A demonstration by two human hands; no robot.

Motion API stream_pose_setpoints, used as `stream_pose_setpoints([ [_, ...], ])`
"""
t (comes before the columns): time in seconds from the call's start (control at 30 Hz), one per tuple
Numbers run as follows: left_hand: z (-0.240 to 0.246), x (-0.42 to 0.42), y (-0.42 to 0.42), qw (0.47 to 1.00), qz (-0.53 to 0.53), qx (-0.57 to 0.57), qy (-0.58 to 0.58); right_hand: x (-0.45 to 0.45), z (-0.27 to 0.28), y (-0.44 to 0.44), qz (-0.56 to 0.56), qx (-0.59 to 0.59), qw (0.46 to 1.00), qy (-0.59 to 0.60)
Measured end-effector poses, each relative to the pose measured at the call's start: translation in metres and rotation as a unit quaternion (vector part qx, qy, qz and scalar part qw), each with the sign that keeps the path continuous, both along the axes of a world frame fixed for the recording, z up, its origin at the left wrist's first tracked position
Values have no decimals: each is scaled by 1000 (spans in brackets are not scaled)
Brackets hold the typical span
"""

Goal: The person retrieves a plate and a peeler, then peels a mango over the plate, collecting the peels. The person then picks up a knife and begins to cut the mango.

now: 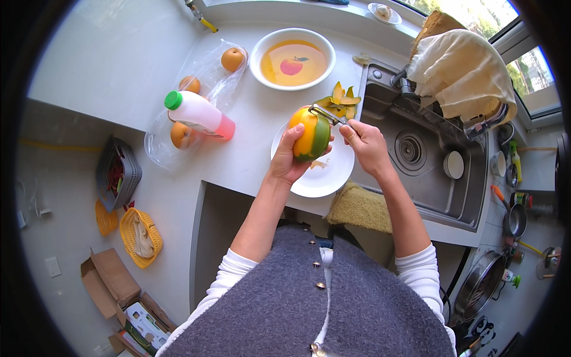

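A partly peeled mango [311, 136], orange where bared and green where skin remains, is held in my left hand [290, 154] above a white plate [319, 185]. My right hand [366, 145] grips a metal peeler [328, 114], whose head lies against the fruit's upper right side. Small scraps [318, 164] lie on the plate. Behind the mango, a pile of green and orange peel strips [343, 100] rests on the counter beside the sink.
A white bowl [256, 67] stands at the back. To the left are a pink-filled bottle [200, 115] and a clear bag with round brownish fruits [233, 59]. The steel sink [397, 187] lies right, holding a small bowl [453, 164]. A yellow towel [361, 207] hangs at its front edge.
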State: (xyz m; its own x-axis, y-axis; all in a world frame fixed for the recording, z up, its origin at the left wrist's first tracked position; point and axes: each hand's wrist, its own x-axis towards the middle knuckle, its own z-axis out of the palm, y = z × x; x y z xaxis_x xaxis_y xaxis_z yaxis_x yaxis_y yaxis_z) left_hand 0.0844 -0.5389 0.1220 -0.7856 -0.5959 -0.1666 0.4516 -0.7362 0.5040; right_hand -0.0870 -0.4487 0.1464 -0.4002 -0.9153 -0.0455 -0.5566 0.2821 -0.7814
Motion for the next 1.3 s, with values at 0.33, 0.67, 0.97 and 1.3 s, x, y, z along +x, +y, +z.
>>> stream_pose_setpoints([
  [0.33, 7, 4, -6, 994, -46, -97, -2, -6, 3, 3, 54, 12, 962, -268],
  [0.67, 8, 10, -23, 972, -90, -195, -92, 0, 6, 2, 6, 74, 923, -378],
  [0.97, 24, 2, -15, 970, -62, -230, -40, -5, -21, 2, -147, 48, 905, -396],
  [1.3, -12, -14, -16, 998, 46, 27, -18, -29, -17, -20, -161, -3, 917, -364],
])
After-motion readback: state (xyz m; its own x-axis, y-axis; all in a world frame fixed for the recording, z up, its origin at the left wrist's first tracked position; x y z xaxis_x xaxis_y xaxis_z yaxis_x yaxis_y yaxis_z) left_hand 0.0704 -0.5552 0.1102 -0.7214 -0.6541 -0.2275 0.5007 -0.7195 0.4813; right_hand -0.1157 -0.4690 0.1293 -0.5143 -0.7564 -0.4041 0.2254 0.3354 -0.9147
